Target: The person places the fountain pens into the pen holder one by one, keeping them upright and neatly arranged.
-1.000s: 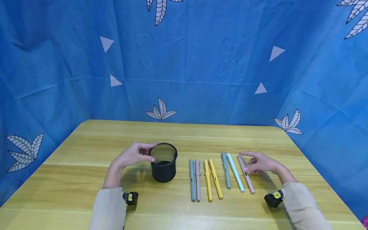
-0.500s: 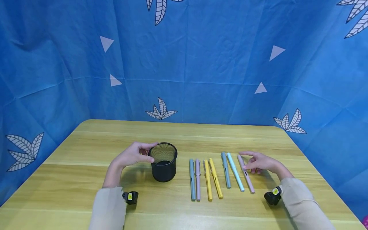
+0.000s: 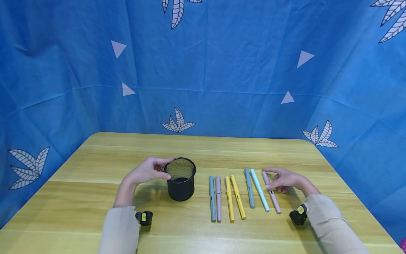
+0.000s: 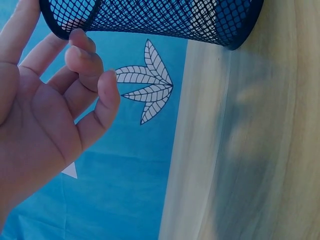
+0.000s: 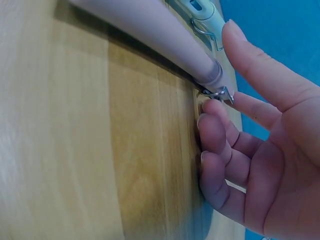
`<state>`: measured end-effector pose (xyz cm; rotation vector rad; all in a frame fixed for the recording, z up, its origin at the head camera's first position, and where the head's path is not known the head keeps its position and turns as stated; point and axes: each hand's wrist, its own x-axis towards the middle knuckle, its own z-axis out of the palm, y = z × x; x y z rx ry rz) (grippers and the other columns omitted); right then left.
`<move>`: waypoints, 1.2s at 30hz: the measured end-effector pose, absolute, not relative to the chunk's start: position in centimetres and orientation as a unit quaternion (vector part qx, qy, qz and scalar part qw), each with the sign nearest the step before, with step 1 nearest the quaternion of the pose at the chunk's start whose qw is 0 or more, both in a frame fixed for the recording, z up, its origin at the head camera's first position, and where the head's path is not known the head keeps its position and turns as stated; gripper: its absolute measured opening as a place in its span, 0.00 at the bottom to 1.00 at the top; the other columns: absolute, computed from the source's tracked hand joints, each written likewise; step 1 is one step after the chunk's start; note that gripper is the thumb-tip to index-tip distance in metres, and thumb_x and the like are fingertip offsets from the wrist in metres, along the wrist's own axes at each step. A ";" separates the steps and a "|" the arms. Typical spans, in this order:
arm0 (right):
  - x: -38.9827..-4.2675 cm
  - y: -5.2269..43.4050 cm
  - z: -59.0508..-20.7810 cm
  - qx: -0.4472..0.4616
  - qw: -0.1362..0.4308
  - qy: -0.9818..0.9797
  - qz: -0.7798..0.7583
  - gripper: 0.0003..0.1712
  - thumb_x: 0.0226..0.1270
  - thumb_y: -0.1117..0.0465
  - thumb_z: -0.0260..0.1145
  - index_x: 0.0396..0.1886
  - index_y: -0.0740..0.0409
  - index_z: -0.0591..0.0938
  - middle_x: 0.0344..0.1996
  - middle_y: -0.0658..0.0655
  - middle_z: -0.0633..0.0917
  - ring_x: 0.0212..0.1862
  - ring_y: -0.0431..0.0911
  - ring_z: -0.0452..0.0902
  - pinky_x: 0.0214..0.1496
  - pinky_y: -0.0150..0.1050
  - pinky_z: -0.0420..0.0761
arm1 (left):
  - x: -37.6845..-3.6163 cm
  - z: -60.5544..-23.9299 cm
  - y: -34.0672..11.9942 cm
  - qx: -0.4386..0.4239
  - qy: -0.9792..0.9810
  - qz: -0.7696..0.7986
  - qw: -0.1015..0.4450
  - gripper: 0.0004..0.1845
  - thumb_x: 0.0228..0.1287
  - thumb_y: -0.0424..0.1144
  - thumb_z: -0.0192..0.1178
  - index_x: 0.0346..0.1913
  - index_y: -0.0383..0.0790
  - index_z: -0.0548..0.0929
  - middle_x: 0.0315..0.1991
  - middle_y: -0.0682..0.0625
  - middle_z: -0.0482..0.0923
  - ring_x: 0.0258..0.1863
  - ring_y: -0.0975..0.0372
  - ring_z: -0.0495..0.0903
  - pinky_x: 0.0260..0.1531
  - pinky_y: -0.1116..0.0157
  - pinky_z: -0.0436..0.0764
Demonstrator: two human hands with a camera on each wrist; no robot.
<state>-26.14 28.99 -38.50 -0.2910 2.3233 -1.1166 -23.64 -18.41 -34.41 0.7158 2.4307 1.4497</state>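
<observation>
My left hand [image 3: 146,172] holds the rim of a black mesh pen holder [image 3: 181,190], thumb at the near side and index finger at the far side. The holder stands upright on the table, and its mesh wall [image 4: 150,17] fills the top of the left wrist view. At the right, my right hand [image 3: 285,180] lies over the upper part of a light purple pen [image 3: 273,199]. Its index finger reaches past the pen's clip end, its thumb extends over the pen, and the other fingers curl loosely beside it. That pen [image 5: 155,35] lies on the table.
Left of the purple pen lie a light blue pen [image 3: 260,192] and a grey-blue pen [image 3: 249,190]. Further left are two yellow pens [image 3: 229,201], a second purple pen [image 3: 218,203] and another grey-blue pen [image 3: 212,201]. A blue curtain [image 3: 203,70] hangs behind the wooden table [image 3: 177,233].
My right hand has shifted very slightly left over the purple pen, and its forearm has moved a little with it. The left hand, pen holder and pens have stayed in place.
</observation>
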 end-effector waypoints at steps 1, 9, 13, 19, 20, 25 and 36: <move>-26.1 28.9 -38.5 -0.106 0.272 0.862 -0.414 0.46 0.55 0.58 0.67 0.67 0.67 0.53 0.18 0.56 0.72 0.17 0.42 0.65 0.18 0.32 0.65 | -23.6 -34.4 -18.4 0.243 0.827 0.494 0.113 0.32 0.52 0.33 0.64 0.61 0.30 0.66 0.21 0.49 0.61 0.19 0.63 0.59 0.20 0.70 0.62; -26.0 28.6 -38.2 -0.099 0.269 0.861 -0.420 0.45 0.53 0.61 0.68 0.66 0.68 0.54 0.16 0.55 0.73 0.15 0.41 0.64 0.17 0.31 0.64 | -23.6 -34.1 -18.3 0.241 0.830 0.489 0.117 0.32 0.51 0.33 0.65 0.61 0.30 0.66 0.21 0.49 0.61 0.20 0.62 0.60 0.20 0.70 0.62; -25.9 28.6 -38.1 -0.102 0.265 0.858 -0.428 0.44 0.53 0.62 0.68 0.65 0.70 0.54 0.15 0.54 0.73 0.14 0.41 0.63 0.17 0.31 0.63 | -23.6 -34.1 -18.2 0.243 0.832 0.486 0.113 0.31 0.52 0.30 0.64 0.60 0.30 0.66 0.21 0.49 0.63 0.19 0.63 0.61 0.19 0.71 0.62; -25.8 28.5 -38.4 -0.098 0.245 0.864 -0.430 0.43 0.52 0.62 0.69 0.63 0.72 0.57 0.17 0.55 0.73 0.17 0.43 0.67 0.19 0.34 0.69 | -23.7 -34.3 -18.3 0.240 0.835 0.483 0.111 0.31 0.52 0.30 0.64 0.60 0.31 0.67 0.21 0.48 0.63 0.19 0.62 0.61 0.19 0.70 0.63; -25.8 28.5 -38.4 -0.098 0.242 0.864 -0.431 0.43 0.52 0.63 0.69 0.63 0.72 0.57 0.18 0.55 0.74 0.18 0.43 0.68 0.20 0.34 0.71 | -23.7 -34.3 -18.3 0.240 0.835 0.482 0.110 0.31 0.52 0.30 0.64 0.60 0.31 0.67 0.21 0.48 0.63 0.19 0.62 0.61 0.19 0.70 0.63; -25.5 28.5 -38.5 -0.097 0.236 0.858 -0.446 0.42 0.51 0.65 0.68 0.61 0.75 0.56 0.20 0.57 0.76 0.20 0.45 0.72 0.24 0.38 0.76 | -23.7 -34.4 -18.3 0.241 0.835 0.482 0.109 0.32 0.51 0.31 0.64 0.60 0.31 0.67 0.21 0.48 0.63 0.19 0.62 0.61 0.19 0.70 0.63; -25.6 29.0 -39.0 -0.068 0.238 0.815 -0.525 0.40 0.51 0.73 0.65 0.61 0.74 0.53 0.26 0.60 0.71 0.22 0.46 0.75 0.25 0.37 0.78 | -23.6 -34.4 -18.4 0.241 0.833 0.485 0.113 0.31 0.52 0.31 0.64 0.61 0.31 0.66 0.21 0.49 0.62 0.19 0.63 0.60 0.19 0.70 0.63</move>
